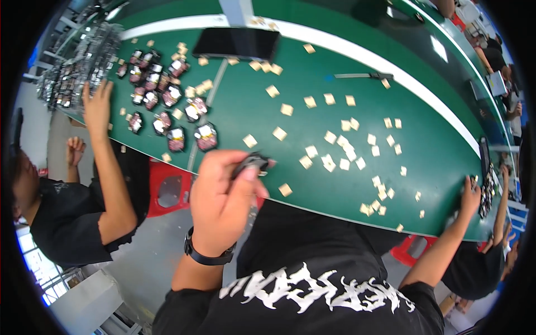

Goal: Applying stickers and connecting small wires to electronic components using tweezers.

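Observation:
My left hand, with a dark band on the wrist, is raised in front of the table edge. Its thumb and fingers pinch a small black glossy part, whose exact kind I cannot tell. Stretched far to the right, my right hand is at the table's right end with its fingers closed. It is beside a heap of small dark and silvery parts; what sits between its fingertips is too small to name. Many small pale square pieces lie scattered over the green table.
Black-edged pinkish pieces are grouped on the left. Beyond them is a pile of shiny wrapped pieces, where a co-worker's hand rests. A black tray-like slab and a thin knife-like tool lie farther back. Red stools stand below.

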The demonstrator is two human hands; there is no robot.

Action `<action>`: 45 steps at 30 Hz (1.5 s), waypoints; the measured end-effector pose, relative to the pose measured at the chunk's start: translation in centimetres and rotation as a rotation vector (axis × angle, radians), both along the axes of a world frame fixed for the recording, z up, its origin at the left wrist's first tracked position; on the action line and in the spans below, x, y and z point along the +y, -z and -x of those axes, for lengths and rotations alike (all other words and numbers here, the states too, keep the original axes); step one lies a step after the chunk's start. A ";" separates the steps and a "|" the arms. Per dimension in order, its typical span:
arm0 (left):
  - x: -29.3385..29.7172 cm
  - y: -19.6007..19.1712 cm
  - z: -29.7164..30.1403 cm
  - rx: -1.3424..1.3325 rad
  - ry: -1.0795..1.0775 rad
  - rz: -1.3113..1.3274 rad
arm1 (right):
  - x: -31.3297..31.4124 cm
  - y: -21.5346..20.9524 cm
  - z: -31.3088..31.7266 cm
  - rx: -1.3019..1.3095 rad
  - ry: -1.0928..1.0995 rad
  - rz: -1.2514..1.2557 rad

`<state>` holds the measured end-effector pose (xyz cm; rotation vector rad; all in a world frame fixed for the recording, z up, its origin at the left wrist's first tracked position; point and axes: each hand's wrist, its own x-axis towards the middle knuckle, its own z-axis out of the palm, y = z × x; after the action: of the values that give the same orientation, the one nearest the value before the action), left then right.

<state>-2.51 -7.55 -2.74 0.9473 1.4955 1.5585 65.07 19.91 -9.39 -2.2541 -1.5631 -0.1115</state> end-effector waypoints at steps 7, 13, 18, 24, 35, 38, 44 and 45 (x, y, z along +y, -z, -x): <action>-3.7 3.8 10.5 0.369 -0.705 -0.039 | 1.3 0.7 -1.5 -0.140 0.080 0.012; -3.0 5.5 14.8 0.599 -0.805 0.216 | 0.5 0.8 -0.5 -0.026 -0.027 -0.047; -2.5 5.6 15.6 0.894 -0.856 0.322 | 0.1 0.4 0.7 0.028 -0.029 -0.071; -2.5 5.1 15.5 1.035 -0.816 0.373 | -1.8 0.3 2.3 -0.084 -0.086 -0.196; 2.1 -0.5 -2.9 0.093 0.140 0.046 | -14.2 -9.7 32.9 0.468 -1.162 -0.026; 4.1 0.9 -8.9 -0.600 0.558 0.072 | -15.4 -10.1 36.9 0.485 -1.193 0.067; 5.4 1.4 -10.9 -0.688 0.505 0.183 | -17.2 -11.1 36.7 0.719 -0.960 0.248; 5.4 1.6 -10.9 -0.690 0.503 0.183 | -17.1 -10.6 36.2 0.718 -0.962 0.250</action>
<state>8.42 -2.12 -4.30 0.5325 0.8106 1.1764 28.91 2.79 1.24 -1.1922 -2.0408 1.0581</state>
